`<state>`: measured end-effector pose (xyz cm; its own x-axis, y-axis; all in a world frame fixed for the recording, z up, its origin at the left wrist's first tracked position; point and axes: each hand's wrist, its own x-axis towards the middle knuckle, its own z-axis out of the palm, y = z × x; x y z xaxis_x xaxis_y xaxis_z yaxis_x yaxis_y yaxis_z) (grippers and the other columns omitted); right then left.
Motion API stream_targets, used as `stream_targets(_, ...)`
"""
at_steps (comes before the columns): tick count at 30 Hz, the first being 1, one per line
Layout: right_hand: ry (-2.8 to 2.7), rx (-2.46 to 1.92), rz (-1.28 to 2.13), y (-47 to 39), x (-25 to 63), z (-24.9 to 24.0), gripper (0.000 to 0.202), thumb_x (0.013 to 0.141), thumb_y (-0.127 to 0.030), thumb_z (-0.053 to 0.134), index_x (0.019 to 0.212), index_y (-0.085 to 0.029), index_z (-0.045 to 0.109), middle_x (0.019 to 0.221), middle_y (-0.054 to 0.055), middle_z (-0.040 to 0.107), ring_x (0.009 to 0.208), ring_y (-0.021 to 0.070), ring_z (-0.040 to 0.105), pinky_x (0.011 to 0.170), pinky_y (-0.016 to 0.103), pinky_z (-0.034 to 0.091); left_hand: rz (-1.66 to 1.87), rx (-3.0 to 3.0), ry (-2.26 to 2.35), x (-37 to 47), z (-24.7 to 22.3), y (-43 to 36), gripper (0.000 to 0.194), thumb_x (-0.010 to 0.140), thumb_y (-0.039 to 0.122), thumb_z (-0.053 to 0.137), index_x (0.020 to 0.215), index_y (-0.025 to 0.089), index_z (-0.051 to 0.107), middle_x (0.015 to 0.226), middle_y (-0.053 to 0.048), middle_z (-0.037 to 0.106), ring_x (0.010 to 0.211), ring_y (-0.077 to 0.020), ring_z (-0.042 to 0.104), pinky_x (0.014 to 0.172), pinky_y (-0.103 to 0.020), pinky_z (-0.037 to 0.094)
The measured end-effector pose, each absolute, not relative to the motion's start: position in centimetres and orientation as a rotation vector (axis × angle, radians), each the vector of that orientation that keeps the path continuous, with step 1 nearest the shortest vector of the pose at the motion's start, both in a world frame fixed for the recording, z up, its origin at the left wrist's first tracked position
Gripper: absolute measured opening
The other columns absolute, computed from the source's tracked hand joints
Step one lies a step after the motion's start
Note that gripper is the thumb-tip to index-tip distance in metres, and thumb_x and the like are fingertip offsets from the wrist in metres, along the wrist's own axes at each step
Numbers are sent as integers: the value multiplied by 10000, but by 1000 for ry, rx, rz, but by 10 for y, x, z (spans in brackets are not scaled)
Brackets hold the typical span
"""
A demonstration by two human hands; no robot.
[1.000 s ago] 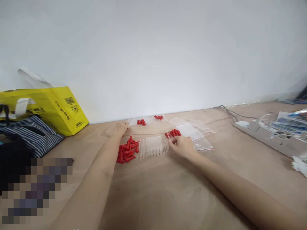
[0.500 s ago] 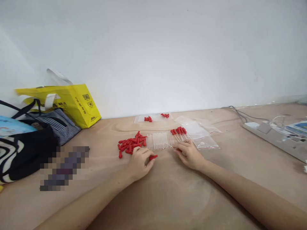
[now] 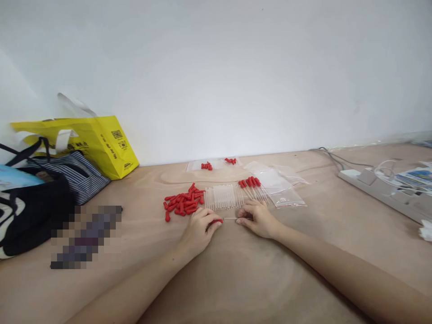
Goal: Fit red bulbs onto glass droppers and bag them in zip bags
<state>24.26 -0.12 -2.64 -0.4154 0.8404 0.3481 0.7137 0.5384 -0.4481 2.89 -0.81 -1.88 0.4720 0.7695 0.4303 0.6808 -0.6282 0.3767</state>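
Note:
My left hand (image 3: 200, 227) pinches a red rubber dropper bulb (image 3: 218, 221), its open end facing right. Opposite it, my right hand (image 3: 257, 219) is closed on a thin clear dropper tube (image 3: 230, 218), which points left at the bulb. The tube's tip is at or just short of the bulb; whether they touch I cannot tell. Behind my left hand lies a heap of loose red bulbs (image 3: 182, 202). A row of clear tubes (image 3: 222, 197) lies side by side between the heap and several droppers with red bulbs fitted (image 3: 249, 182), just beyond my right hand.
Clear zip bags (image 3: 286, 198) lie behind the right hand. Farther back, another bag (image 3: 192, 165) has red bulbs on or in it. A yellow bag (image 3: 118, 148), a striped pouch (image 3: 87, 177) and a black bag (image 3: 50, 211) stand left. A power strip (image 3: 378, 193) with cables lies right.
My right hand has drawn a tube from the row towards me and turned it level, its tip now by the bulb. My left hand still holds the bulb. The view has shifted slightly.

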Motion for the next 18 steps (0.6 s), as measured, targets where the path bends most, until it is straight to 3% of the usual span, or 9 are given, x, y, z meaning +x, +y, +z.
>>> stream_targets(9,-2140,-1270,291,1,234,-34,80,821,-175,435,762,-173,488,769,11,594,772,145,511,755,322,232,840,2516,1481,26,-19,-8,106,766,241,551,866,219,574,812,7,630,790,-172,527,769,-363,294)
stream_targets(18,-2236,-1104,260,-6,230,-33,150,854,-177,382,849,-194,530,824,15,610,776,125,524,777,318,220,895,2567,1430,27,-20,-7,133,823,249,478,870,253,602,819,17,655,822,-162,556,837,-407,232)
